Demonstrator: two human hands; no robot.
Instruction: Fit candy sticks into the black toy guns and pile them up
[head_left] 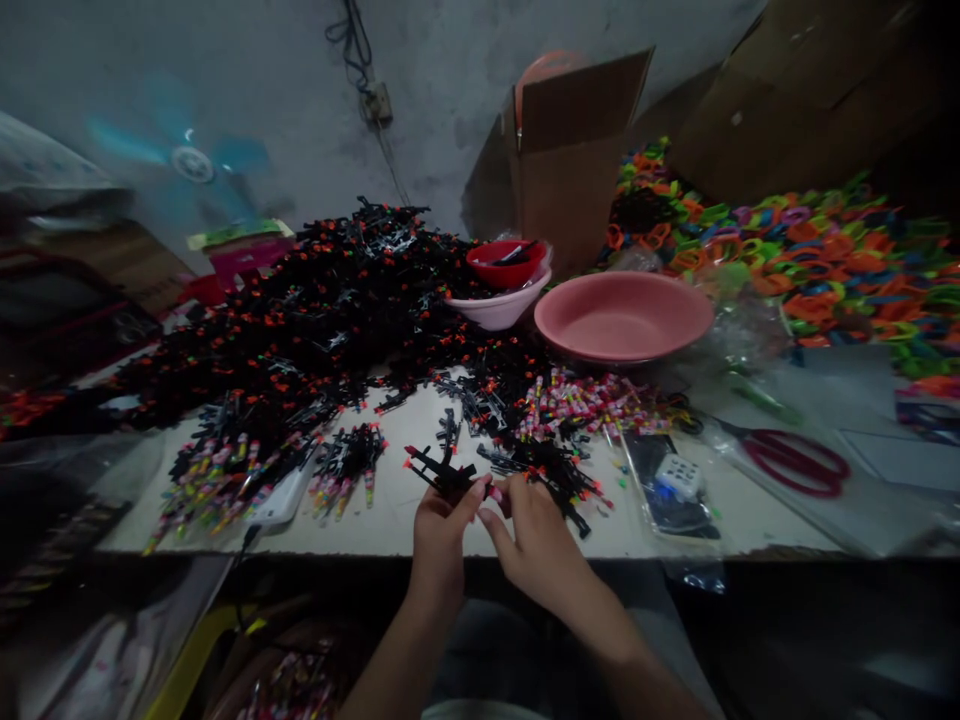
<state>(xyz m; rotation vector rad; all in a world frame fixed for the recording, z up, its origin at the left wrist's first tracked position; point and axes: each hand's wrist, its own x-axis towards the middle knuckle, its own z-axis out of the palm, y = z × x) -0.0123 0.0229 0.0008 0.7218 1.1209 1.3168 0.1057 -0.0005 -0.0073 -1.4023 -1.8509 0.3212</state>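
Observation:
Near the front edge of the table, my left hand (pixel 442 535) is closed around black toy guns (pixel 442 474) with red-orange tips; how many is hard to make out. The fingers of my right hand (pixel 538 535) pinch a small pink piece (pixel 493 491) at the rear end of the toy guns, partly hidden by the fingertips. Just right of my hands lie loose black toy guns (pixel 555 470) and a heap of small pink-and-yellow wrapped tubes (pixel 577 402). Left of them is a bunch of toy guns with colourful tubes attached (pixel 349 465).
A large heap of black toy guns (pixel 337 290) covers the back left. Behind are a pink basin (pixel 626 318), a red bowl (pixel 506 265) and a cardboard box (pixel 570 150). Red-handled scissors (pixel 799 462) and a phone (pixel 667 490) lie right; a fan (pixel 191 163) spins left.

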